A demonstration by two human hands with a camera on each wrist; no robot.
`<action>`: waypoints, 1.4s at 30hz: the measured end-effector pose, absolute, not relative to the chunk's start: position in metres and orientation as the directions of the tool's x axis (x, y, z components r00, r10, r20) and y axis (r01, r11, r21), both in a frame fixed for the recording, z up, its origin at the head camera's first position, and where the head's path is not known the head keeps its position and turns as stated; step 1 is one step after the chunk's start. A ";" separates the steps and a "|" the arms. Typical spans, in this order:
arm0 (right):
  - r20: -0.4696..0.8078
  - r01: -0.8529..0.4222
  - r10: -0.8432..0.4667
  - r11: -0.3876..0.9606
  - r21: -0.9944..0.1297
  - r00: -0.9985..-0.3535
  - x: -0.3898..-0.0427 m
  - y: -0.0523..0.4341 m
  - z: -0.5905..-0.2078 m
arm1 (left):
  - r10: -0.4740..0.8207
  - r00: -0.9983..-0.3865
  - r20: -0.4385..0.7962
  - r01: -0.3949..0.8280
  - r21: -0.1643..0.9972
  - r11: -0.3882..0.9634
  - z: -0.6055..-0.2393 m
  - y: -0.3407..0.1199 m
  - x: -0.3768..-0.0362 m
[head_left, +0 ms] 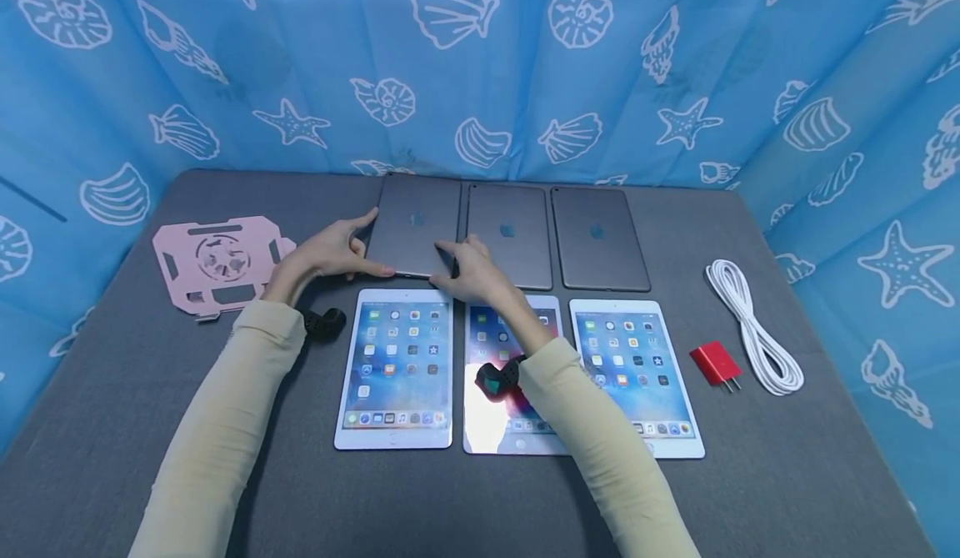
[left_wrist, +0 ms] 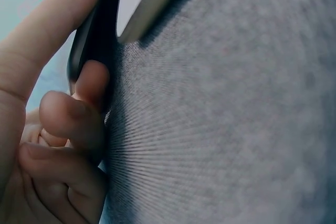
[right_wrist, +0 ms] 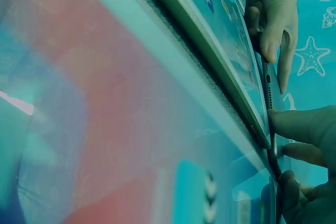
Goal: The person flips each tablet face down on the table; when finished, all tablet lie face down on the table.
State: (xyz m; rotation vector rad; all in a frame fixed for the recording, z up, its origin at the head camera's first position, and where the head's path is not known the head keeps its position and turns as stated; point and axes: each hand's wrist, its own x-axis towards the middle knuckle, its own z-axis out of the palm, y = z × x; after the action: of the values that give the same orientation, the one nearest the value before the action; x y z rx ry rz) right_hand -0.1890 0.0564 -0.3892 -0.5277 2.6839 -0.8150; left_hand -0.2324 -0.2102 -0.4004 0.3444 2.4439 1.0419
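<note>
Grey fabric tabletop (head_left: 112, 424); blue seashell-print curtain (head_left: 480, 57) walls three sides.

Pink stand (head_left: 217, 262), red charger (head_left: 716, 364), white cable (head_left: 753, 329).

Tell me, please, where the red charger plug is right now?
In the head view, the red charger plug lies on the table's right side, between the rightmost lit tablet and the white cable.

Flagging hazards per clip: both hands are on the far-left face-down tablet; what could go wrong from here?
1. The left hand and right hand pinch the gray tablet only by its edges; it might slip.
2. The middle face-down tablet lies close alongside; a tilt could knock it.
3. The right forearm hangs over the middle lit tablet and may press its screen.
</note>
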 end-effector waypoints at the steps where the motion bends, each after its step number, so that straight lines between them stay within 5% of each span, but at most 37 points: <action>1: -0.163 -0.259 -0.421 0.774 -0.578 -0.893 -0.189 0.057 -0.389 | 0.397 -0.862 -0.313 0.050 0.728 0.683 -0.400 -0.210 -0.232; 42: -0.145 -0.303 -0.454 0.768 -0.565 -0.879 -0.187 0.059 -0.391 | 0.429 -0.826 -0.366 0.030 0.731 0.682 -0.403 -0.210 -0.228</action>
State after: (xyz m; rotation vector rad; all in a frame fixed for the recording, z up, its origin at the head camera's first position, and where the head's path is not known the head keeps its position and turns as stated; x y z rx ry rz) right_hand -0.1871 0.0594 -0.3906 -0.5889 2.6904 -0.7908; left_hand -0.2278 -0.2097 -0.4034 0.3533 2.3723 1.0185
